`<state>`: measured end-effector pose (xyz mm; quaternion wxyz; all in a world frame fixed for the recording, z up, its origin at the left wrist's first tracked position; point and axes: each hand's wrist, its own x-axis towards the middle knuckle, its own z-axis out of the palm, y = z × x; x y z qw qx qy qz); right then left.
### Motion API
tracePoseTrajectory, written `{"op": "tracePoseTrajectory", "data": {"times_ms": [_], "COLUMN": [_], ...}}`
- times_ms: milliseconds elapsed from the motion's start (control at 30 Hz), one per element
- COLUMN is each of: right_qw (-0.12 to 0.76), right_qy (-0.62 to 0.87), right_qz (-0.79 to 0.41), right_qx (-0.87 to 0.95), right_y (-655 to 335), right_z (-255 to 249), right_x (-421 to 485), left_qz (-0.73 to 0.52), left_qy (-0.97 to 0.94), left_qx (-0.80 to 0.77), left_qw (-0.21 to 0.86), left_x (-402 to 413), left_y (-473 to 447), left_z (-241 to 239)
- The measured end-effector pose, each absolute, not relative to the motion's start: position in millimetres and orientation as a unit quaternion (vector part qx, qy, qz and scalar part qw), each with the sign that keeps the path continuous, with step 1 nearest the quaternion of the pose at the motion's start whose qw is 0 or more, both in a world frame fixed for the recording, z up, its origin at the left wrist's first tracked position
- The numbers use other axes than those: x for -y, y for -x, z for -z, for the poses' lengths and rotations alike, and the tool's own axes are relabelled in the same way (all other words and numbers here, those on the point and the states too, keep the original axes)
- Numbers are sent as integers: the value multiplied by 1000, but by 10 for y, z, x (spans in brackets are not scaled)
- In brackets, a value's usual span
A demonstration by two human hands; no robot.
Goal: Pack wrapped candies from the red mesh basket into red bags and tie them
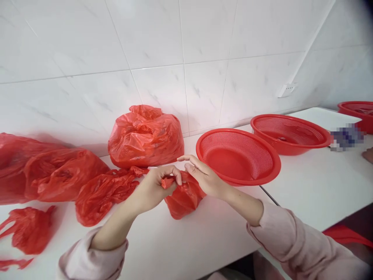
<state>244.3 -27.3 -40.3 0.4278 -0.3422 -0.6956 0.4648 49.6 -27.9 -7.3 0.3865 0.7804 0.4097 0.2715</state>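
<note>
A small red plastic bag (184, 202) rests on the white table in front of me, its lower part bulging and its contents hidden. My left hand (157, 188) is closed around the gathered neck of this bag, and a bit of red film pokes out by the thumb. My right hand (205, 179) is beside the bag's right side, fingers stretched out toward the left hand; whether it touches the bag I cannot tell. Right behind both hands stands a large, full red plastic bag (145, 136).
Red bags (67, 173) and a crumpled red bag (101, 194) lie at left, with a small tied bag (32, 229) nearer me. A red mesh basket (237, 181) and another basket (291, 147) stand at right. A person's hand (368, 154) shows at the right edge.
</note>
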Motion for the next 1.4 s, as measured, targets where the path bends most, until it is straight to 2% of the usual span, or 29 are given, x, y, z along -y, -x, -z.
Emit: {"op": "tracePoseTrajectory", "data": {"times_ms": [100, 167, 267, 433, 567, 700, 800, 1000, 1100, 1233, 1400], "right_qw": [424, 399, 376, 383, 353, 336, 366, 451, 461, 408, 340], "right_qy": [327, 296, 308, 375, 498, 566, 565, 456, 378, 336, 404], "right_qz": [-486, -517, -493, -338, -353, -381, -412, -417, -338, -262, -276], "right_qx": [690, 697, 722, 774, 709, 649, 614, 645, 728, 807, 803], "right_y": [-2375, -2357, -2407, -2707, -3100, -3344, -3309, -2865, -2576, -2288, -2228], "right_z": [487, 511, 506, 656, 1090, 1438, 1431, 953, 737, 684, 860], "right_x": [246, 262, 338, 637, 886, 976, 940, 751, 597, 401, 368], "left_qz": [-346, -381, -351, -298, -323, -296, -343, -473, -418, -317, -344], "left_qy": [-809, -821, -852, -855, -795, -739, -647, -512, -508, -576, -573], "left_qx": [-427, -398, -359, -394, -497, -559, -601, -411, -425, -431, -454], "left_qw": [209, 153, 145, 159, 131, 232, 320, 588, 622, 618, 589], "left_x": [310, 322, 331, 376, 554, 785, 842, 672, 620, 637, 644], "left_y": [-510, -515, -466, -46, 425, 524, 397, -71, -384, -638, -630], "left_z": [190, 246, 302, 582, 1014, 1254, 1190, 951, 920, 952, 1054]}}
